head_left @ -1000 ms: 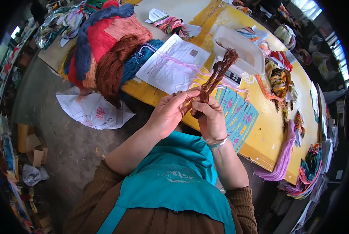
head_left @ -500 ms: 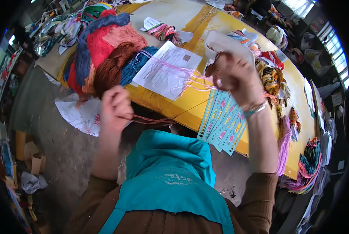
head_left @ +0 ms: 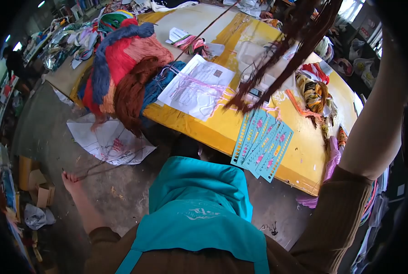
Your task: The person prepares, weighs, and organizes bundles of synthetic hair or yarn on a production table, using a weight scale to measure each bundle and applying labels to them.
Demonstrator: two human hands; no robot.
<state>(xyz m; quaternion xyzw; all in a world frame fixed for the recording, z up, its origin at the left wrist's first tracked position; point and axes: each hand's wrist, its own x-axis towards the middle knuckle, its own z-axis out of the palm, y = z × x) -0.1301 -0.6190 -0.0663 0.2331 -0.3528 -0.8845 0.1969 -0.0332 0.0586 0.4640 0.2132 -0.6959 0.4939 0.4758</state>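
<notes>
Low on the left, my left hand [head_left: 70, 181] is closed on the end of some brown thread [head_left: 104, 165]. The thin strands stretch from it toward the upper right. My right forearm [head_left: 373, 109] is raised high on the right, and the hand is beyond the frame's edge. A dark brown hank of thread [head_left: 300, 55] hangs from the top of the view over the table, blurred by motion; what holds it is hidden. A large brown skein [head_left: 135, 93] lies at the table's left edge, beside red, pink and blue skeins [head_left: 122, 50].
On the yellow-edged table [head_left: 195, 132] lie a printed sheet [head_left: 190, 93] with pale pink threads, blue thread cards [head_left: 261, 146] and a clear plastic box [head_left: 254, 55]. White cloth [head_left: 110, 141] and a cardboard box [head_left: 42, 189] are on the floor. Another person [head_left: 14, 64] stands far left.
My hands have moved far apart: the left went down and left with the thread, the right rose out of view. The brown hank now hangs across the upper right.
</notes>
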